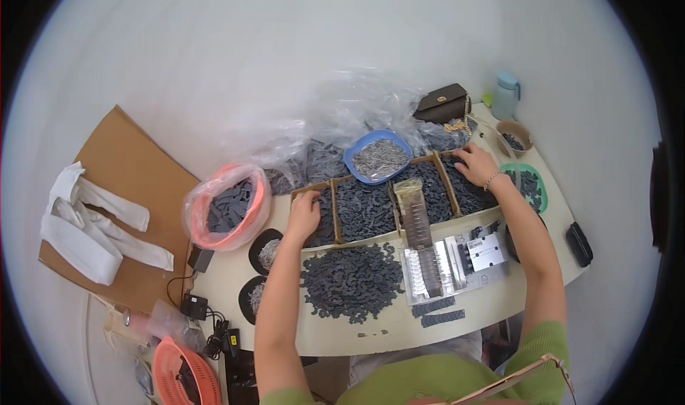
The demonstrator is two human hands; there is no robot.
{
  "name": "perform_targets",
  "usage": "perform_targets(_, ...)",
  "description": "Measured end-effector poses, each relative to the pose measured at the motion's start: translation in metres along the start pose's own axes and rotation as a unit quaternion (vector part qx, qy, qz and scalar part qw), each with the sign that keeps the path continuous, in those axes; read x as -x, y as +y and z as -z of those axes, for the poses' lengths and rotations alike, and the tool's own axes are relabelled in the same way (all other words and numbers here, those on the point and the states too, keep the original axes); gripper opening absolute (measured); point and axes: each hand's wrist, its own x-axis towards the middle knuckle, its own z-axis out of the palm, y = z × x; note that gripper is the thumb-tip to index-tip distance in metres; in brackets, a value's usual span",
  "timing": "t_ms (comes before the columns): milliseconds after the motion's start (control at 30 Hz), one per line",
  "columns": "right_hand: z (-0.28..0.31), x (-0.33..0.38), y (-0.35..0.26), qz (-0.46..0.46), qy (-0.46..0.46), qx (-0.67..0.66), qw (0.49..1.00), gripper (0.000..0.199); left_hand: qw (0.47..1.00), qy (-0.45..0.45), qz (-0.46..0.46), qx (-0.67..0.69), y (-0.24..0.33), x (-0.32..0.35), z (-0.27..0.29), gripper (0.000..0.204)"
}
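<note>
L hand (305,219): fingers half-curled at L-end bay of tan open-top cardboard tray w/ dividers (333,212); can't tell if gripping anything. R hand (478,167): fingers loosely parted at R-end bay, grip also unclear. Sm. dark-grey knobbly matte pcs (364,207) fill tray, incl. btwn both sets of fingers. Loose dark-grey heap (352,281) on smooth pale bench (325,342), nearer wearer than L fingers. Glossy blue bowl (348,162) of thin silvery pins (380,159) btwn hands. Yellow label (233,340) on blk adapter, well L of L fingers: print too sm. to read.
</note>
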Motion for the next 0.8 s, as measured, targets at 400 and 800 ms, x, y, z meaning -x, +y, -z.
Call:
perform_targets(400,0.017,0.03,-0.027,0.104,-0.05,-0.086,0.99,0.019,0.993,-0.052,0.003,-0.103,-0.01,-0.006,-0.034,0.028)
perform_targets(800,0.054,0.057,-0.033,0.13,0.068,-0.108,0.983,0.009,0.959,-0.182,0.066,0.206,0.014,0.033,0.056,0.019)
